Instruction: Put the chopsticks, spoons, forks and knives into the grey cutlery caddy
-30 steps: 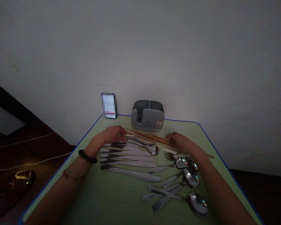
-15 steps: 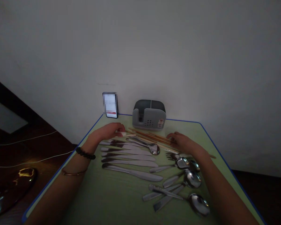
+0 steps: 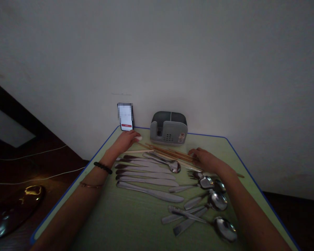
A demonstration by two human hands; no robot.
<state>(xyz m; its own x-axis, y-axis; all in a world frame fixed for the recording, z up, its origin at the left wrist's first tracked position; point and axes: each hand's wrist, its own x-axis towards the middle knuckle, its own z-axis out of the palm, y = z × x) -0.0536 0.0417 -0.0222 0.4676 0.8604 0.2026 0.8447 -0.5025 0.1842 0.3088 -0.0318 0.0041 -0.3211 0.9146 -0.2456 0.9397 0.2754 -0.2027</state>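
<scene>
My left hand is at the back left of the table, just in front of the phone. Its fingers are pinched on a small white object whose kind I cannot make out. My right hand curls over the right part of a bundle of wooden chopsticks, its fingertips closed on them. One lighter chopstick lies apart on the left. In front of the chopsticks are a few spoons and a row of several table knives. More spoons and a fork lie near my right forearm.
A grey utensil holder with a divider stands at the back edge against the wall. The lit phone leans on the wall to its left. The green table has a blue rim. White cables run on the left.
My left hand has moved back and away from the loose chopstick toward the phone, with the white object at its fingertips. My right hand stays at the chopsticks. The view has shifted slightly.
</scene>
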